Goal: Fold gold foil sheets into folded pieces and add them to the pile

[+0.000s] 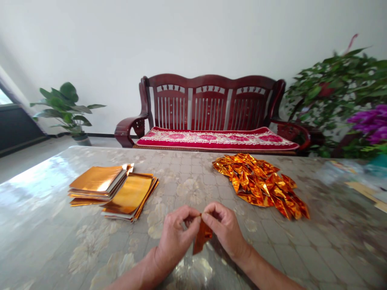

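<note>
My left hand and my right hand meet above the near part of the table, their fingertips pinching the top of a folded orange-gold foil paper. The folded piece hangs down between them. To the left stand two stacks of square gold foil sheets, the nearer one overlapping the other. To the right lies a loose heap of folded gold foil pieces. Neither hand touches the stacks or the heap.
A glossy clear cover lies over the floral-patterned tabletop. Crumpled clear plastic and flat cardboard lie at the right. Beyond the far edge stand a dark wooden bench with a red cushion, and potted plants.
</note>
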`<state>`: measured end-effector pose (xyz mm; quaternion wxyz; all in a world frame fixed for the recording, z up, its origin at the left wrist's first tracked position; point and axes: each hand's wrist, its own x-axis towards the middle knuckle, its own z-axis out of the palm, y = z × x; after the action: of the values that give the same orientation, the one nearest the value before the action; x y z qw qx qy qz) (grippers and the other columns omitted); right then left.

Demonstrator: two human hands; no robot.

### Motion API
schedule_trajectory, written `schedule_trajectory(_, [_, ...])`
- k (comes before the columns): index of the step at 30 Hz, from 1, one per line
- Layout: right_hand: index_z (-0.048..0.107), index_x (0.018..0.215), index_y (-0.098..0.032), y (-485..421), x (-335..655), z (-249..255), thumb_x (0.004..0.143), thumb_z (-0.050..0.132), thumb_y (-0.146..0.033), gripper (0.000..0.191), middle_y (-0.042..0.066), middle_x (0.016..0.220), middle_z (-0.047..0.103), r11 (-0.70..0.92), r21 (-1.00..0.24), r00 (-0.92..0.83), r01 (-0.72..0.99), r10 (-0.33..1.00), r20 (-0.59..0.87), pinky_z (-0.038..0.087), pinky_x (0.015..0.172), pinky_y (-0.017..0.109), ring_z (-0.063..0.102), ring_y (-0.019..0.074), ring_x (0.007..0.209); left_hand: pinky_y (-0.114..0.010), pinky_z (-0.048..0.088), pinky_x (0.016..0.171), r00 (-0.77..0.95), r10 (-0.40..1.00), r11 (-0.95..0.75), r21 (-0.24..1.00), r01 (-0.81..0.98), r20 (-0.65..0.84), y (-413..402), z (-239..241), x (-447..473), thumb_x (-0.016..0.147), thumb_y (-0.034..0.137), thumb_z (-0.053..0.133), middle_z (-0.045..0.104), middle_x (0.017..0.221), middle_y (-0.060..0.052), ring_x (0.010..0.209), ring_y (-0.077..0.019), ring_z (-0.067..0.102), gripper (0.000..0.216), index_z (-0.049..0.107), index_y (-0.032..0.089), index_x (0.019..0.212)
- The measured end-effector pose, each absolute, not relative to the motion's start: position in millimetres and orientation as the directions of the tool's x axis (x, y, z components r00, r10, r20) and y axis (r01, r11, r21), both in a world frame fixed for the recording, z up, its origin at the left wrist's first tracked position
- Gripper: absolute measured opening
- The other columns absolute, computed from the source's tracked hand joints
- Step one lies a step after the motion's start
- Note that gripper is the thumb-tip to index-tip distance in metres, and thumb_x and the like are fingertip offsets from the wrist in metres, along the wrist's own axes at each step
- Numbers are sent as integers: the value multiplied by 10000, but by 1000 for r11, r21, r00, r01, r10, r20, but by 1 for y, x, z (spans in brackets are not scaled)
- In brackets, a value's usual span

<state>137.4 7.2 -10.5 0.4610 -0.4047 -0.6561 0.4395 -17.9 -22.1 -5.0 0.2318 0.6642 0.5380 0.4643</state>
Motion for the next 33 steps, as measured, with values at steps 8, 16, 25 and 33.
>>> schedule_trajectory(8, [653, 782, -225, 8, 138, -15, 865, 659, -200, 87, 3, 756, 629, 680, -640, -152, 357, 719, 679, 447, 688, 276, 574, 163, 739, -190, 422, 543, -129, 956, -194, 899, 392, 262, -20, -7, -12, 804, 216, 553, 621, 576, 31, 545, -109, 572, 164, 640, 166, 675])
schedule_trajectory(16, [693, 874, -237, 6, 140, -11, 915, 619, -166, 111, 9, 787, 663, 717, -584, -221, 381, 683, 696, 450, 712, 285, 587, 169, 769, -194, 432, 575, -107, 951, -228, 892, 391, 290, -21, -6, -14, 832, 232, 560, 632, 613, 26, 580, -110, 578, 178, 658, 164, 699])
schedule_trajectory(25, [579, 781, -220, 5, 135, -12, 931, 546, -206, 154, -3, 779, 601, 525, -753, -228, 397, 851, 473, 419, 726, 267, 570, 168, 785, -206, 463, 608, -89, 964, -206, 918, 340, 249, -19, -12, -17, 840, 257, 605, 656, 654, 19, 613, -120, 601, 152, 660, 171, 728])
schedule_trajectory(33, [522, 772, -220, 2, 135, -15, 971, 474, -278, 213, -5, 779, 570, 428, -823, -249, 373, 901, 355, 405, 706, 255, 548, 167, 786, -206, 453, 645, -47, 927, -326, 861, 391, 373, -17, -11, -19, 858, 238, 606, 650, 743, 10, 679, -117, 588, 112, 683, 188, 795])
